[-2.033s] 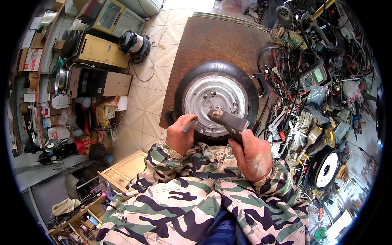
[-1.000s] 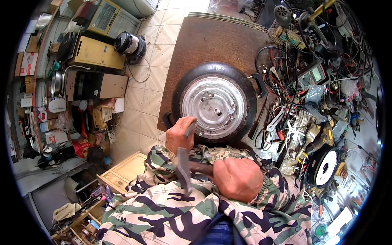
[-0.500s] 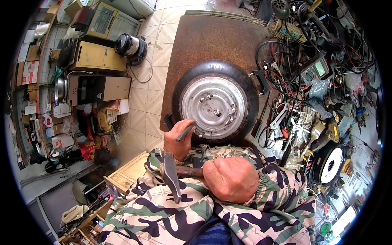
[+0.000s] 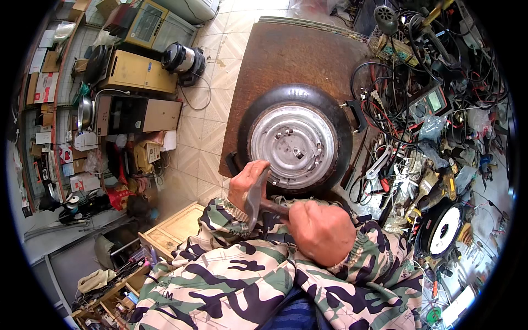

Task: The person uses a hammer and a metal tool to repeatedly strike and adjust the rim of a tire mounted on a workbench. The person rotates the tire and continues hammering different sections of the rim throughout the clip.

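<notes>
An upturned round black pan (image 4: 240,132) shows its silvery heating plate (image 4: 294,115), with ring ridges and several small studs. Its black side handles stick out, one on the right (image 4: 358,116) and one by my left hand. My left hand (image 4: 242,184) is closed at the plate's near-left edge, around a dark metal chisel-like bar that is now mostly hidden. The hammer's steel head (image 4: 254,204) lies in front of that hand in the picture; contact with the bar cannot be made out. My right hand (image 4: 322,231) grips the hammer's brown handle (image 4: 275,208).
The pan rests on a rusty brown table (image 4: 297,52). Tangled cables, a multimeter (image 4: 432,103) and hand tools crowd the right side. A black-rimmed white disc (image 4: 443,230) sits lower right. An open wooden drawer (image 4: 171,226) and stacked appliances (image 4: 135,74) stand left.
My right hand has brought the hammer up toward my left hand, its head now covering most of the bar. The view has shifted slightly; the pan keeps its place on the table.
</notes>
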Motion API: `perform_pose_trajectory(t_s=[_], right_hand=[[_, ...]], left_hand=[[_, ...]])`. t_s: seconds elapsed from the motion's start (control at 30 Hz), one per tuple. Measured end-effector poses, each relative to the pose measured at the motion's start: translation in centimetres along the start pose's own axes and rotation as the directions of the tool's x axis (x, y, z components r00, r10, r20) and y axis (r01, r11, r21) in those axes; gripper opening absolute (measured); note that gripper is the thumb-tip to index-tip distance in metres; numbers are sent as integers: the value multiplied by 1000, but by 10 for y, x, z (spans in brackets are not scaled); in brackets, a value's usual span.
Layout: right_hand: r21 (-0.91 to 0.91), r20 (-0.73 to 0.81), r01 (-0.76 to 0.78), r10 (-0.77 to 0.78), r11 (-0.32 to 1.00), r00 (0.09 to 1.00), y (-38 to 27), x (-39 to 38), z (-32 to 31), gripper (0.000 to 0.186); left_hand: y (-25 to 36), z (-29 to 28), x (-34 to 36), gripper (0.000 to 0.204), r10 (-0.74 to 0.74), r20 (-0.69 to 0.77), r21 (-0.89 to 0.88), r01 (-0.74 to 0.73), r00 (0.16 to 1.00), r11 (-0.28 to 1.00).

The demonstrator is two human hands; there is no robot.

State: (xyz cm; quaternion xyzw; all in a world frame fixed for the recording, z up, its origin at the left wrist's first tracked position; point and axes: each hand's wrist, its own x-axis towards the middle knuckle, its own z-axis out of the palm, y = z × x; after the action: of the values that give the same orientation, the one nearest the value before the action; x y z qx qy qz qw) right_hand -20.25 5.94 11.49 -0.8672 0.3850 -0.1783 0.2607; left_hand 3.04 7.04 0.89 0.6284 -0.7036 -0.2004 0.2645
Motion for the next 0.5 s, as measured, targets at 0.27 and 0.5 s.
perform_pose_trajectory(t_s=[0.27, 0.5], right_hand=[[78, -370, 223, -179, 972, 911, -14, -1, -17, 17], [5, -11, 8, -8, 1000, 1000, -11, -10, -6, 19]], left_hand=[[5, -3, 3, 22, -16, 63, 41, 13, 998, 999], [-5, -3, 1, 24, -2, 11, -67, 2, 1000, 998]])
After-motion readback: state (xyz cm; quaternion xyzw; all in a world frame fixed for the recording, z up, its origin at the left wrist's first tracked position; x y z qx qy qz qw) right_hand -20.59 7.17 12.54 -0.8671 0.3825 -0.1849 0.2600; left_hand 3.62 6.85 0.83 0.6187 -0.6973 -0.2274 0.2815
